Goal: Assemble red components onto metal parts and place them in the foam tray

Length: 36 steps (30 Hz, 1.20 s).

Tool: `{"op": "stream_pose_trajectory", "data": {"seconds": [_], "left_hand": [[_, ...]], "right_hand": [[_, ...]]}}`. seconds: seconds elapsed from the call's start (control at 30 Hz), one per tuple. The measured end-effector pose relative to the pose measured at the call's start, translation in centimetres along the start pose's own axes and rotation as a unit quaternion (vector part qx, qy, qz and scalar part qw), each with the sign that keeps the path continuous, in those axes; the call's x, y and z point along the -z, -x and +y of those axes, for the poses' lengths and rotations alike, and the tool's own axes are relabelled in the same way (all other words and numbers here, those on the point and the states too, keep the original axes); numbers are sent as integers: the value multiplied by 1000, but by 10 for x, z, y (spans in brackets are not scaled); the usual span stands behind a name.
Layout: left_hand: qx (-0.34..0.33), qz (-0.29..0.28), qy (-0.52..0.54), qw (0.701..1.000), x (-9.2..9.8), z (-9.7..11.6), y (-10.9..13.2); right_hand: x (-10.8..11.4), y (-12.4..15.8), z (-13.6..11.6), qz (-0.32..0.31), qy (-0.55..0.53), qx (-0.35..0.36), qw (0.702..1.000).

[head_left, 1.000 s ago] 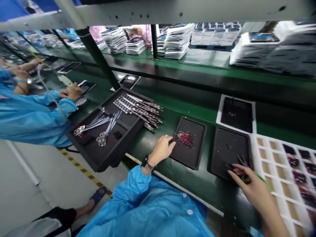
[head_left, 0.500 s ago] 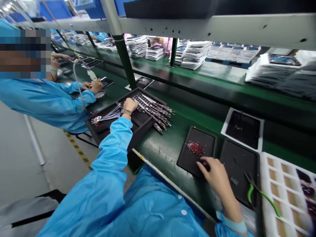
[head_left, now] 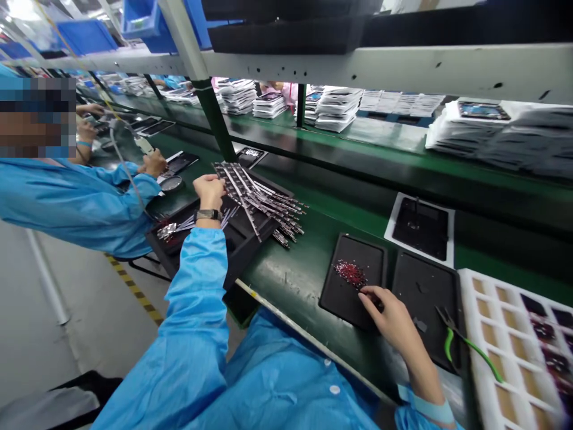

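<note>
My left hand point(head_left: 210, 191) is closed on the left end of a black-and-silver strip of small parts, raised above a black divided box point(head_left: 244, 263). More such strips point(head_left: 286, 210) lie fanned over the box's right side, their ends reaching past its rim. Loose pale strips with metal ends point(head_left: 168, 232) sit in the box's left part. My right hand point(head_left: 388, 312) rests at the front right of a shallow black tray point(head_left: 342, 301), thumb and forefinger pinched beside a pile of tiny red and silver parts point(head_left: 351, 273). Whatever is between those fingertips is too small to make out.
Right of the tray lie a second black tray point(head_left: 405, 278), green-handled pliers point(head_left: 452, 334) and a white compartment tray point(head_left: 487, 352). Behind them is a white-edged black panel point(head_left: 421, 230). A co-worker's blue sleeve point(head_left: 89, 191) is at left. A shelf beam point(head_left: 403, 65) crosses above.
My left hand has lifted and drawn left, raising the strip's end off the others. My right hand stays by the red pile, thumb and forefinger now closer together. The view has shifted slightly.
</note>
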State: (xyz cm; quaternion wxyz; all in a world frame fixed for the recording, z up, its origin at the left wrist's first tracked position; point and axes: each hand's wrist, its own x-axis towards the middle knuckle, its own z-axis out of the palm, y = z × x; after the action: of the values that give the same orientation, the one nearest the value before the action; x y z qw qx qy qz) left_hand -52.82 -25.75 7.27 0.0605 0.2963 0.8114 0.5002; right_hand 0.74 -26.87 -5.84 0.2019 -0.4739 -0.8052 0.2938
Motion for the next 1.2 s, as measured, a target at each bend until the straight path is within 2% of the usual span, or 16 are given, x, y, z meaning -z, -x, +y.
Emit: {"op": "stream_pose_trajectory", "data": {"seconds": [0.07, 0.13, 0.2, 0.3, 0.4, 0.5, 0.57, 0.63, 0.73, 0.83, 0.93, 1.0, 1.03, 1.13, 1.17, 1.2], "left_hand": [[28, 66, 102, 992, 18, 6, 6], [41, 99, 255, 961, 38, 13, 16], [30, 82, 385, 919, 55, 20, 33], [-12, 6, 463, 886, 64, 30, 75], [-9, -66, 485, 872, 46, 35, 136], [64, -139, 465, 872, 9, 29, 201], [109, -172, 443, 873, -15, 17, 236], [140, -185, 422, 876, -34, 1, 260], [185, -201, 383, 882, -55, -26, 277], [247, -242, 357, 868, -67, -47, 280], [258, -289, 362, 848, -66, -53, 274], [220, -312, 363, 850, -55, -42, 267], [184, -319, 358, 858, -48, -32, 263], [-25, -296, 297, 907, -20, 8, 253], [-132, -272, 266, 915, -13, 22, 250], [-247, -247, 238, 906, -6, 34, 249]], "right_hand": [[6, 0, -5, 5, -12, -4, 1000], [12, -2, -10, 22, -23, -5, 999], [19, -6, -20, 41, -46, 2, 998], [26, -14, -51, 53, -118, 15, 992], [22, -25, -97, 15, -257, 29, 966], [4, -39, -133, -53, -432, 21, 900], [-13, -48, -142, -88, -482, -24, 871], [-32, -53, -138, -99, -490, -55, 865], [-66, -51, -122, -80, -480, -89, 869], [-95, -45, -111, -33, -435, -103, 894], [-105, -42, -111, -51, -423, -108, 898], [-93, -40, -111, -44, -411, -98, 905], [-82, -39, -110, -10, -399, -92, 912], [-39, -31, -104, 94, -409, -109, 901], [-25, -27, -102, 57, -443, -134, 885], [-13, -23, -101, -22, -479, -161, 862]]}}
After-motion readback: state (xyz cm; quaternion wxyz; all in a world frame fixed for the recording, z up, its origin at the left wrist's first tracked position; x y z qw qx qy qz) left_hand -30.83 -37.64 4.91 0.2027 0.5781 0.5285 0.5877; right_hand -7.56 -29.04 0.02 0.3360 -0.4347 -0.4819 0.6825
